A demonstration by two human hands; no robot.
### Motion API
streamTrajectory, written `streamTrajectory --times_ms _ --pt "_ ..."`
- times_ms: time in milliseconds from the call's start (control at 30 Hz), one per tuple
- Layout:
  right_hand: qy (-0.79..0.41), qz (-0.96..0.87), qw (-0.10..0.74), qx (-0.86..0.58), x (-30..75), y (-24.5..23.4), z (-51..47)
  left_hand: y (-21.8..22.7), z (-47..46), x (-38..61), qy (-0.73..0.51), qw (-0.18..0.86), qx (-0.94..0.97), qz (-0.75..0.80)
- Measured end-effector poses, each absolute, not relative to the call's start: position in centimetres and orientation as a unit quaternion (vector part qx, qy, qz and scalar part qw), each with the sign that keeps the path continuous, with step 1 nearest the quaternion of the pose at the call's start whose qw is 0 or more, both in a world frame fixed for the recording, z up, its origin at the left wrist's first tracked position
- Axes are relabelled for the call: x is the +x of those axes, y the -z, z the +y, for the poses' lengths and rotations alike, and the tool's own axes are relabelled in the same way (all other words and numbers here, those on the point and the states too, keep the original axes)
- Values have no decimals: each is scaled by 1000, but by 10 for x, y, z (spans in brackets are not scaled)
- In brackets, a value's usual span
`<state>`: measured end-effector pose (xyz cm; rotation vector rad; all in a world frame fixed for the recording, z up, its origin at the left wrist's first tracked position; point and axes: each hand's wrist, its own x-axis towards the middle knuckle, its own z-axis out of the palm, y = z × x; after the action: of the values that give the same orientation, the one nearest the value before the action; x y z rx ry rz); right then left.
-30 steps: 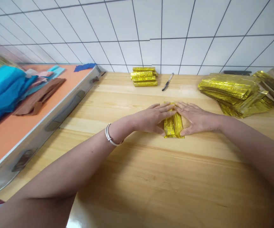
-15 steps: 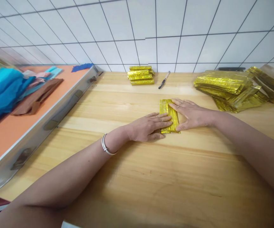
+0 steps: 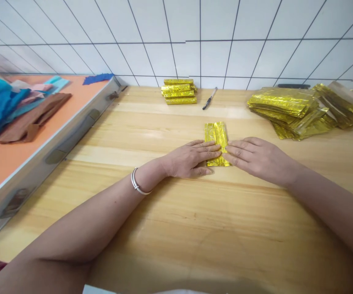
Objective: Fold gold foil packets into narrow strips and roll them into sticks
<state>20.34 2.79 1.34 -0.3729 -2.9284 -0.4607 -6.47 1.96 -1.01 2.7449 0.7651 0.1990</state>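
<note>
Foil sheet [image 3: 219, 133] of shiny gold, creased and folded into a flat rectangle, lies on the pale wooden tabletop [image 3: 179, 228]. The left hand [image 3: 191, 158] rests flat across its lower left, gripping nothing; the right hand [image 3: 262, 160] sets extended, unclenched fingers at its right edge. It looks light, thin, slippery and easily torn, best held by its long edges.

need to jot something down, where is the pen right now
In the head view, the pen lies at the back of the wooden table, near the tiled wall, just right of the small gold pile.
</note>
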Motion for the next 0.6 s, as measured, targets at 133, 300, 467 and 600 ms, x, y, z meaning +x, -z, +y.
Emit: streamTrajectory --times_ms 133,300,467,600 --pt "180 -976 80 -92 199 -12 30 10 20 -65 -81 151 950 262" --pt "132 -977 119 -115 203 -1 30 9 21 -65 -82 154 949 261" --pt "133 -975 135 -113 205 4 29 9 21 -66 -90 160 948 260" --pt "98 -976 142 -135 206 10 31 8 21 -66 -92 164 947 262"
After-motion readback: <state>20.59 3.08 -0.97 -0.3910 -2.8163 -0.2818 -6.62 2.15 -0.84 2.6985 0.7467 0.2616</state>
